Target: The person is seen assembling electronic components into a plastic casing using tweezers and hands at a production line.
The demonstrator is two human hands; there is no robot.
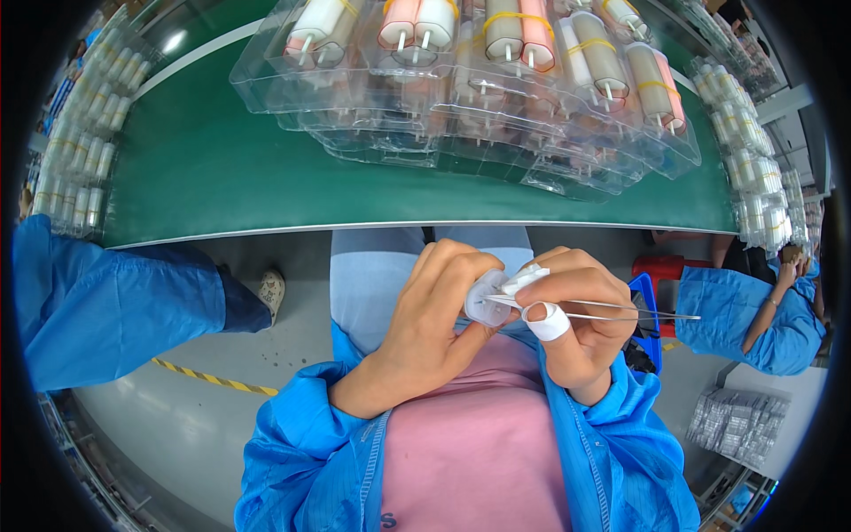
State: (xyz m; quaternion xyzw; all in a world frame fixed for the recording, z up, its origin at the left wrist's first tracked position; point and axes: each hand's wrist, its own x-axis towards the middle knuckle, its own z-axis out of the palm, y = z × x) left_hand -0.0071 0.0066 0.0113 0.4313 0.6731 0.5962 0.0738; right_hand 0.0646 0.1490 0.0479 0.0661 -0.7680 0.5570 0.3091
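The left hand [430,315] holds a small, cloudy white plastic cup [477,309] just above the person's lap, its mouth turned toward the right hand [583,306]. The left grip is closed around the cup, fingers over the far side and thumb beneath. The right grip pinches a pair of thin metal tweezers [684,316], whose long ends stick out past the fingers to the right; the other end points into the mouth of the cup. A small white piece [525,278] sits at the right fingertips, just beside the cup's rim; whether the fingers or the tweezers hold it, I cannot tell. White tape [548,324] wraps the right thumb.

Beyond the hands is a green table [213,191] with a stack of clear plastic trays [381,146]. The top tray bears white, pink and grey cylinders [505,35], bundled with yellow bands, thin white stems pointing toward the person. More banded white cylinders stand in packs at the left [89,160] and right edges of the view.

A person in blue [115,310] is at the left, and another person in blue [722,306] is at the right, near a blue crate [656,341] and a red stool [651,266]. Yellow-and-black tape [213,379] crosses the grey floor [177,434].
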